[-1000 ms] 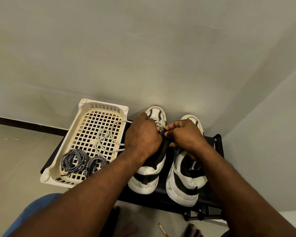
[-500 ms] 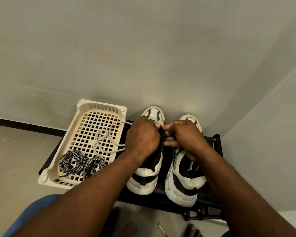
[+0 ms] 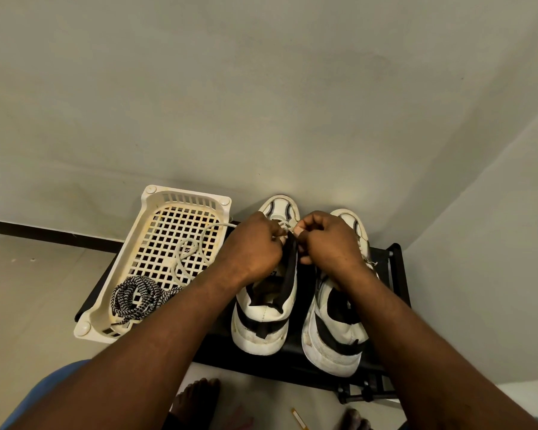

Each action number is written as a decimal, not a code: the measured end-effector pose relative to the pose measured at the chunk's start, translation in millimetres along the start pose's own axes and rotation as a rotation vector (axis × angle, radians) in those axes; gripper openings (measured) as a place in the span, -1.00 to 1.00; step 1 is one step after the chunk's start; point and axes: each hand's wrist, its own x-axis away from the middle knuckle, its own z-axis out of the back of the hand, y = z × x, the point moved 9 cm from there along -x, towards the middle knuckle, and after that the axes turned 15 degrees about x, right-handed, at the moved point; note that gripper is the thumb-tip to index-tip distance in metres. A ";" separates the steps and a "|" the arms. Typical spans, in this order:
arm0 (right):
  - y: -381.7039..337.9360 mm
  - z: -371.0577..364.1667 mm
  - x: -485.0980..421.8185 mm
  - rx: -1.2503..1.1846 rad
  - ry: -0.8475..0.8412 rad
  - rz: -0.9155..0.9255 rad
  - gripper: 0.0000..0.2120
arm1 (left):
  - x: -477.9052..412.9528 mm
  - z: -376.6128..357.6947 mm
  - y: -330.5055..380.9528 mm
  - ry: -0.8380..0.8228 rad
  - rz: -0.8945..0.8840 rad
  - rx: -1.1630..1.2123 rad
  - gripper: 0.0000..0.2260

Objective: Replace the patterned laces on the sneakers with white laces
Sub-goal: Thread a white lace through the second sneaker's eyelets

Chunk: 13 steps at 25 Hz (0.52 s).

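White cord lace (image 3: 189,250) runs rightward out of the cream plastic lattice basket (image 3: 149,193) to the toe-end eyelets of the left-side white-and-black sneaker (image 3: 266,318), where curled fingers (image 3: 274,235) of left hand (image 3: 255,246) and right hand (image 3: 331,243) pinch it, equally close.

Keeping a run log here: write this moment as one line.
step: lacing sneaker beside basket | left hand: pinches white lace | right hand: pinches white lace | patterned laces: in basket

home corner | bare walls (image 3: 261,88) | low shoe rack (image 3: 398,274) | tiled floor (image 3: 28,290)
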 end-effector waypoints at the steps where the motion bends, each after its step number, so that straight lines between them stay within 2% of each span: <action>1: 1.5 -0.5 -0.4 -0.049 0.011 -0.017 -0.79 | 1.5 -0.4 1.8 -0.002 -0.027 -0.066 -0.78; 3: -2.0 -0.3 -0.5 -0.279 0.024 -0.026 -0.79 | 2.7 -2.9 3.9 -0.010 -0.066 -0.202 -0.69; 6: -14.0 18.0 -0.6 -0.805 0.039 0.017 -0.78 | 3.2 -0.4 4.2 0.027 -0.065 -0.244 -0.64; 7: -15.8 29.1 -0.7 -0.823 0.070 0.052 -0.78 | 3.9 4.2 5.8 0.069 -0.072 -0.247 -0.67; 8: -16.7 40.5 -0.6 -0.680 0.121 0.097 -0.79 | 5.4 11.0 7.9 0.127 -0.082 -0.255 -0.70; 10: -19.4 47.5 1.5 -0.076 0.194 0.180 -0.80 | 7.5 22.3 7.3 0.215 -0.060 -0.290 -0.71; 11: -23.2 37.6 2.7 0.206 0.157 0.228 -0.79 | 7.6 25.2 4.1 0.222 -0.024 -0.326 -0.70; 13: -22.1 3.6 1.3 0.607 -0.038 0.290 -0.80 | 7.6 26.2 -3.6 0.190 0.035 -0.398 -0.64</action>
